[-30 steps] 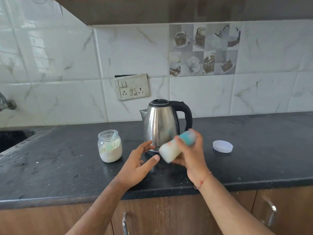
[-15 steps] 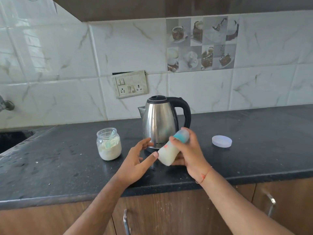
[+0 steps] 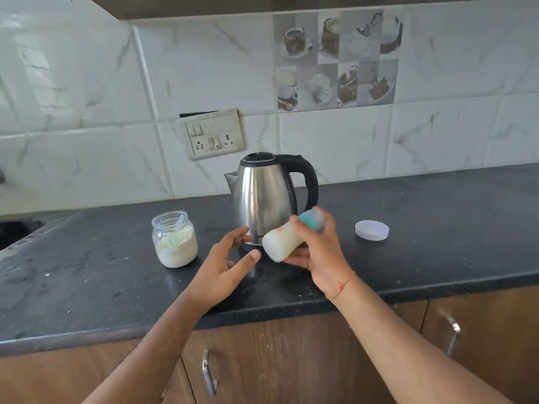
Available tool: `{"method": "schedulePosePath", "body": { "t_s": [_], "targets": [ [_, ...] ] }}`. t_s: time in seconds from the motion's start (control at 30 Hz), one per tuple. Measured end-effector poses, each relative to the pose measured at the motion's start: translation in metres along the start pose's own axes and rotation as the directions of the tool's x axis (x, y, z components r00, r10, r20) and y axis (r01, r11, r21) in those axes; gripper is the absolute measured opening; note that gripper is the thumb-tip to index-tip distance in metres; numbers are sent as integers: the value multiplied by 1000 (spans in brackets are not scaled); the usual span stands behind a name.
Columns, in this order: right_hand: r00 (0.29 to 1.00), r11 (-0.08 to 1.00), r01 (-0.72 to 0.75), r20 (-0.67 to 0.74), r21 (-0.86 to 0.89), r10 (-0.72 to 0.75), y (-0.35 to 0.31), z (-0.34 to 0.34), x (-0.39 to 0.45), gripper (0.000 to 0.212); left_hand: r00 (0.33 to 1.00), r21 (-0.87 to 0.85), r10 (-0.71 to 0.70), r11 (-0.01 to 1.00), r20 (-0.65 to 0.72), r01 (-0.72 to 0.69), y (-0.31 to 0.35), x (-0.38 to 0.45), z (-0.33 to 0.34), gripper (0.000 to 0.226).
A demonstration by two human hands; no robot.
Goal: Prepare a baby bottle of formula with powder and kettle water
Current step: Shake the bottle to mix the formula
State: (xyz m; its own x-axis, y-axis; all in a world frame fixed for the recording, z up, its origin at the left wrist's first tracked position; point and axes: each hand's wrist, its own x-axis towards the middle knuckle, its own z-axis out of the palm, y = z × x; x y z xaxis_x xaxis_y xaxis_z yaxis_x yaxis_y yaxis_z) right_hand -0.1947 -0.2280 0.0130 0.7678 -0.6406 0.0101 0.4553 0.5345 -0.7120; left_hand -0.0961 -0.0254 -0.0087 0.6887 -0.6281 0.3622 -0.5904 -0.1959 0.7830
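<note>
My right hand (image 3: 319,252) grips a baby bottle (image 3: 284,239) full of white milky liquid, with a teal cap end. The bottle is tilted, its base pointing down-left and blurred. My left hand (image 3: 223,268) hovers just left of the bottle's base, fingers spread and holding nothing. Behind both hands stands a steel kettle (image 3: 262,199) with a black lid and handle. Left of it an open clear jar (image 3: 174,239) holds white powder and a scoop.
A round white lid (image 3: 372,230) lies on the dark countertop (image 3: 87,281) right of the kettle. A switch and socket plate (image 3: 214,135) is on the tiled wall. A sink edge (image 3: 17,231) shows at far left. Cabinet handles (image 3: 208,371) sit below.
The bottle stays tilted in my right hand and shifts slightly, its base blurred. My left hand holds its place beside it. The camera view has dipped a little.
</note>
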Motion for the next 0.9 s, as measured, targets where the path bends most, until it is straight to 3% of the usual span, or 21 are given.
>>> {"method": "schedulePosePath", "body": {
  "t_s": [0.07, 0.13, 0.17, 0.2, 0.27, 0.33, 0.37, 0.43, 0.47, 0.53, 0.57, 0.6, 0.63, 0.67, 0.7, 0.8, 0.9],
  "targets": [
    [999, 995, -29, 28, -94, 31, 2, 3, 2, 58, 1000, 2, 2, 1000, 2, -2, 1, 0, -1, 91],
    [974, 981, 180, -154, 69, -168, 2, -4, 6, 60, 1000, -13, -6, 1000, 11, 6, 0, -1, -1, 90],
    [960, 969, 208, -219, 133, -176, 2, -9, 13, 62, 1000, -24, -8, 1000, 14, 8, 0, -2, -1, 89],
    [974, 977, 167, -174, 134, -143, -2, -7, 12, 61, 1000, -28, -7, 1000, 10, 7, 0, -2, -1, 89],
    [999, 996, 19, 37, -87, -16, 2, -3, 1, 55, 1000, -17, -2, 1000, 20, 2, 3, -2, 0, 86],
    [999, 987, 24, 39, -158, -18, 5, 0, 2, 59, 1000, -23, 0, 1000, 31, 1, 5, -2, -1, 79],
    [990, 989, 133, -45, -70, -136, 5, -1, 1, 63, 999, -25, 1, 1000, 40, 0, 4, -2, -1, 77],
    [958, 969, 221, -213, 109, -195, 4, -10, 9, 67, 999, 1, 6, 1000, 52, -6, 4, -3, -1, 84],
    [972, 979, 187, -156, 81, -173, 0, -7, 6, 65, 999, 21, 11, 1000, 52, -12, 2, -2, -1, 90],
    [994, 978, 62, 96, -201, -43, 5, -4, -1, 59, 997, 47, 7, 999, 77, -11, 3, -1, -2, 97],
    [993, 965, 48, 115, -259, -18, 7, -3, -2, 59, 996, 55, 3, 998, 87, -7, 4, -1, -2, 97],
    [993, 963, 101, 89, -249, -81, 9, -1, 0, 59, 996, 57, 0, 998, 90, -5, 5, -1, -2, 94],
    [987, 980, 156, -22, -123, -160, 6, 0, -3, 60, 995, 57, -1, 998, 96, -4, 6, -1, -3, 90],
    [976, 981, 193, -104, -7, -192, 5, -5, 1, 62, 994, 54, -4, 999, 107, -2, 8, -1, -1, 85],
    [976, 983, 183, -117, -9, -183, 3, -7, 2, 64, 994, 50, -2, 999, 112, -4, 8, -3, 0, 80],
    [985, 933, 94, 169, -347, -36, 8, -7, -4, 62, 988, 81, 34, 996, 151, -47, 5, -2, 1, 63],
    [995, 982, 84, 60, -170, -75, 5, -4, -3, 64, 983, 106, 10, 994, 183, -30, 6, -1, 0, 63]
  ]
}}
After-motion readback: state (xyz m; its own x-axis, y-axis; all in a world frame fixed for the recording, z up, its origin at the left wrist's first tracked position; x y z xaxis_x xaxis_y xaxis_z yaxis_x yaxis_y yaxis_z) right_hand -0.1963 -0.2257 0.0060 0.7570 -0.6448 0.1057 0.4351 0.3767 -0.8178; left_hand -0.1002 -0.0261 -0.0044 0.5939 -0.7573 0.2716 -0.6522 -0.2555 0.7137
